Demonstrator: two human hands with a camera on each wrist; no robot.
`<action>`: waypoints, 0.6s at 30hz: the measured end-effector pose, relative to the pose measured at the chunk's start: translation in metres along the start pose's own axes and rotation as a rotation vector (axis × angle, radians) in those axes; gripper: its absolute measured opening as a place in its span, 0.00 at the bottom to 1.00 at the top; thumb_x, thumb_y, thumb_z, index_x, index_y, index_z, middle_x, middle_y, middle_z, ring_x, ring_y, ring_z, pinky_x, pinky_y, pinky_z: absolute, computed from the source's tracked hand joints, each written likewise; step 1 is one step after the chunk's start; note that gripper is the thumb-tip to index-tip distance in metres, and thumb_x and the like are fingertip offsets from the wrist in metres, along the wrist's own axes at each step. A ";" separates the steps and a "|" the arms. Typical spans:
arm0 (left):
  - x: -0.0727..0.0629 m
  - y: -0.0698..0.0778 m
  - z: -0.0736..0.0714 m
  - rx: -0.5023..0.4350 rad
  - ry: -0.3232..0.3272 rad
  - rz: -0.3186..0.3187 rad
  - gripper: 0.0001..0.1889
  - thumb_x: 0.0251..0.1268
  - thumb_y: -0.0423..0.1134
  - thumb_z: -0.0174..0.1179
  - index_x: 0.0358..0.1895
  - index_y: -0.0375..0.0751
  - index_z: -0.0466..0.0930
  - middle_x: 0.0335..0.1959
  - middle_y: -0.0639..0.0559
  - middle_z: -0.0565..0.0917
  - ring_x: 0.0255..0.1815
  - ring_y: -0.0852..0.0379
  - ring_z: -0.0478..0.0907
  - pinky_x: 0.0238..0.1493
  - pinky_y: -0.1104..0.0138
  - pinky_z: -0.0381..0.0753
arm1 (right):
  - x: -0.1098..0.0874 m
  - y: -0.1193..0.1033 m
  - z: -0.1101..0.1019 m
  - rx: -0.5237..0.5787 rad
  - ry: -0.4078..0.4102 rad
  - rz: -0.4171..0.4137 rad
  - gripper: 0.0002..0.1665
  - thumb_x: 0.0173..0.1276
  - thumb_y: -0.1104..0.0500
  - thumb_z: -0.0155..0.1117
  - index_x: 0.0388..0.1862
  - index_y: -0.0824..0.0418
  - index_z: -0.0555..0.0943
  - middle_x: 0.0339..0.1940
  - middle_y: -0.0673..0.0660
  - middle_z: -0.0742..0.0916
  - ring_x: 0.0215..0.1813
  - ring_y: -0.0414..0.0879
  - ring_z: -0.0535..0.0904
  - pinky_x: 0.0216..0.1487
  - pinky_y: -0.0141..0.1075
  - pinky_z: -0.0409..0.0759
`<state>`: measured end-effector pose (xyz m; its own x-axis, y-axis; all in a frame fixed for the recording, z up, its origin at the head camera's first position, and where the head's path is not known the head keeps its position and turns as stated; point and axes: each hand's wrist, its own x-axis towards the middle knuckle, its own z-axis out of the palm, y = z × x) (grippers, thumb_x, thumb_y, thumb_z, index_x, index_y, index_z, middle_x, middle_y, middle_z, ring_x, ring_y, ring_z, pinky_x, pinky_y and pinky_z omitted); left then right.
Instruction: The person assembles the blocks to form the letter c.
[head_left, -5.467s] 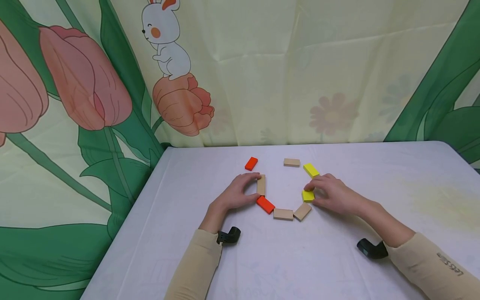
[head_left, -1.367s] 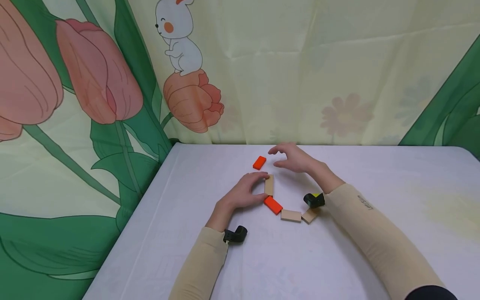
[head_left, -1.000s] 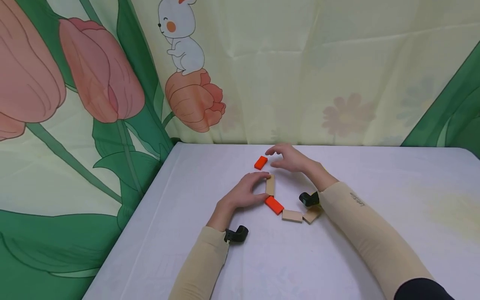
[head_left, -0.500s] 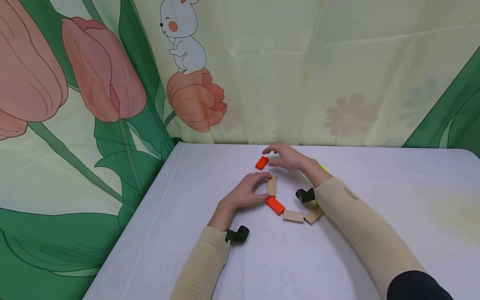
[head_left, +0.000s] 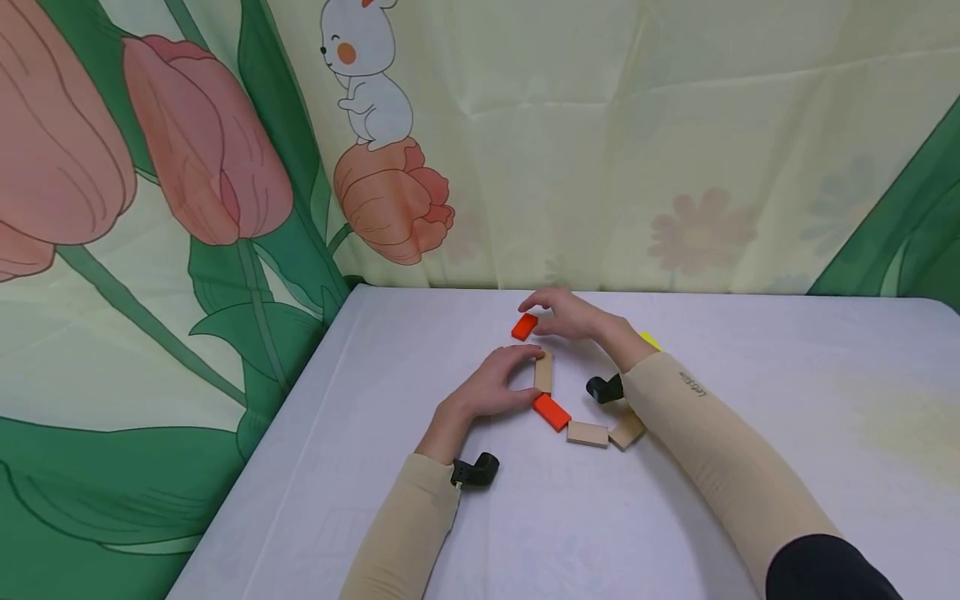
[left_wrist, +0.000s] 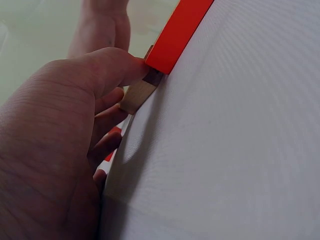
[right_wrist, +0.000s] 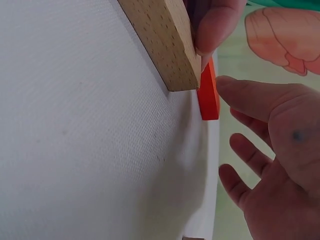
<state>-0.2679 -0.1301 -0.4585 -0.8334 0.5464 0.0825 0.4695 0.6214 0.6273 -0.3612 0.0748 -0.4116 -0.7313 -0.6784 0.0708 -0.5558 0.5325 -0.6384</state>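
Observation:
My left hand (head_left: 491, 385) holds an upright-lying plain wooden block (head_left: 543, 372) by its ends, thumb low and forefinger at the far end. Its thumb tip also meets the corner of a red block (head_left: 552, 412), which shows large in the left wrist view. Farther back lies a second red block (head_left: 525, 327), tilted on the cloth. My right hand (head_left: 568, 315) reaches round it with fingers spread, the thumb tip right at its near side in the right wrist view. There the held wooden block (right_wrist: 160, 45) stands in front.
Two plain blocks (head_left: 587, 434) (head_left: 627, 431) continue the curve from the near red block. A yellow block (head_left: 649, 340) peeks out behind the right sleeve (head_left: 720, 442), which hides part of the curve. A white cloth (head_left: 300, 467) covers the table; a printed curtain (head_left: 525, 167) hangs behind.
My right hand has left the yellow block at the right, crossed to the back, and moved left to the far red block. My left hand stays on its wooden block.

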 end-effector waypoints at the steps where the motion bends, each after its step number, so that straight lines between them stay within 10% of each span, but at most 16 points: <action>1: 0.000 0.000 0.000 0.001 -0.001 -0.001 0.31 0.65 0.44 0.66 0.71 0.49 0.72 0.69 0.56 0.74 0.71 0.54 0.64 0.73 0.58 0.62 | 0.000 0.000 0.000 -0.008 -0.005 -0.002 0.25 0.68 0.70 0.64 0.64 0.68 0.78 0.65 0.63 0.79 0.68 0.63 0.69 0.70 0.56 0.65; 18: 0.000 0.003 0.001 0.025 -0.006 -0.042 0.32 0.64 0.46 0.66 0.72 0.51 0.71 0.70 0.57 0.72 0.72 0.54 0.63 0.73 0.56 0.62 | 0.002 0.000 0.004 -0.066 -0.047 0.007 0.22 0.69 0.69 0.64 0.62 0.64 0.81 0.65 0.64 0.78 0.68 0.62 0.65 0.68 0.57 0.64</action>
<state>-0.2665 -0.1276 -0.4577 -0.8508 0.5229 0.0518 0.4413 0.6576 0.6106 -0.3607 0.0713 -0.4143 -0.7168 -0.6966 0.0299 -0.5767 0.5682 -0.5871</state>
